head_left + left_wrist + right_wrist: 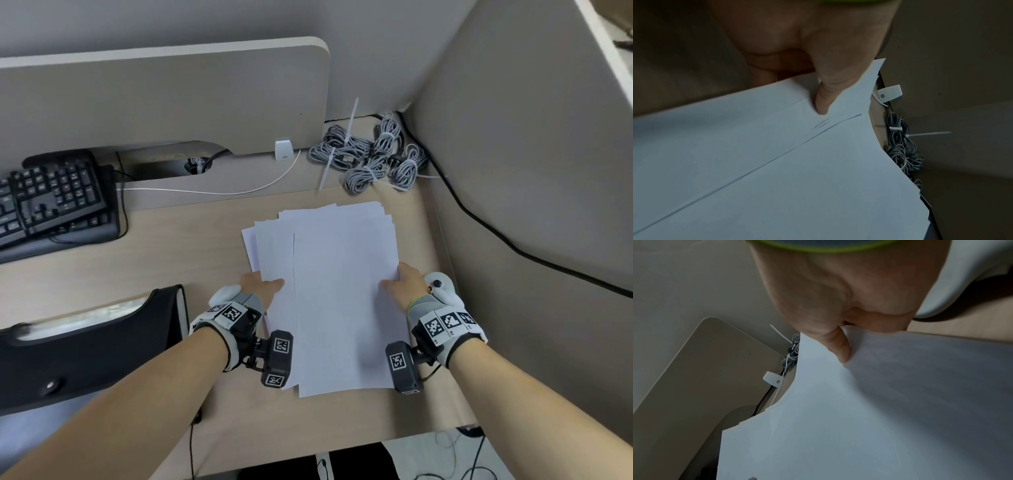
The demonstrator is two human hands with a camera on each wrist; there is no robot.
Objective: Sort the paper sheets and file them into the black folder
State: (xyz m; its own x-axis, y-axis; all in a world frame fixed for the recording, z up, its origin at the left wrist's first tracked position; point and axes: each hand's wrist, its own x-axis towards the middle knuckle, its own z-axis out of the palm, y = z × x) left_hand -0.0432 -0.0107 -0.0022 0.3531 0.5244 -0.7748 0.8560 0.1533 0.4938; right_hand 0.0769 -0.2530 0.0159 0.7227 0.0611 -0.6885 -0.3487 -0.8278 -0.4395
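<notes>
A loose, uneven stack of white paper sheets [335, 281] sits over the desk's right half, its edges fanned at the top and left. My left hand [262, 286] pinches the stack's left edge, thumb [823, 97] on top and the other fingers hidden beneath. My right hand [402, 282] pinches the right edge the same way, thumb [840, 348] pressing the top sheet [879, 410]. The black folder [85, 346] lies at the desk's left front, open at its top, with clear sleeves showing inside.
A black keyboard [51, 202] sits at the far left. Bundled grey cables [373, 154] with zip ties lie in the back right corner beside a white clip [283, 149] and white cord. Partition walls stand behind and to the right. The desk's front edge [342, 448] is near.
</notes>
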